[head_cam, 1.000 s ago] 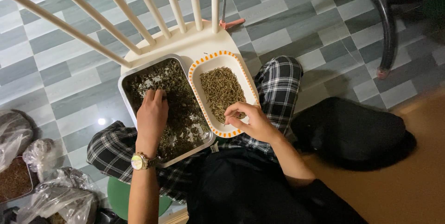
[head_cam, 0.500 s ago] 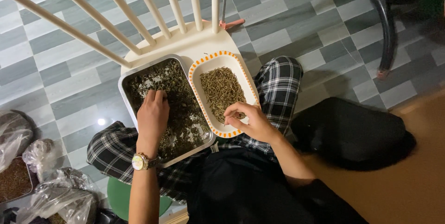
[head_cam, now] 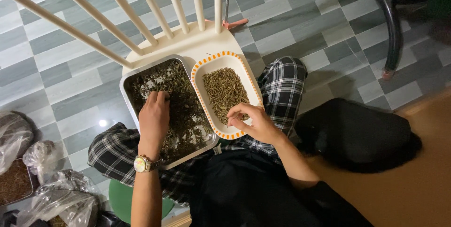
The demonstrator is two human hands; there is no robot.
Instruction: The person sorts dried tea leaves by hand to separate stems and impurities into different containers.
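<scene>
Nearest the camera sat the person's dark-clothed lap and black-and-white checked trouser legs (head_cam: pixel 112 149), with a round green stool seat (head_cam: pixel 121 199) showing beneath on the left. The left hand (head_cam: pixel 154 119), with a gold-rimmed wristwatch (head_cam: pixel 140 163) on its wrist, lay palm down in the rectangular silver metal tray (head_cam: pixel 129 79). Its fingers were held close together and curled down into the dark green dried leaf mix (head_cam: pixel 185 114) near the tray's left edge; whether they gripped any of it could not be told.

The right hand (head_cam: pixel 256 123) hovered over the near edge of the white oblong dish with an orange dashed rim (head_cam: pixel 202 65). Its thumb and forefinger were pinched together, the other fingers curled loosely behind; what lay between the tips was too small to make out. Just beyond the fingertips, the pale, thin dried sprigs (head_cam: pixel 225 90) lay heaped in the middle of the dish.

Tray and dish stood side by side, touching, on the cream wooden chair seat (head_cam: pixel 197 43), the tray on the left and overhanging the seat's near edge, the dish on the right. The chair's cream spindle back (head_cam: pixel 155 6) rose at the far edge.

At the lower left lay crumpled clear plastic bags (head_cam: pixel 51 194) on the grey and white tiled floor (head_cam: pixel 300 15). A black bag (head_cam: pixel 357 135) sat on the floor to the right, and a dark curved chair leg (head_cam: pixel 392 25) stood furthest off.
</scene>
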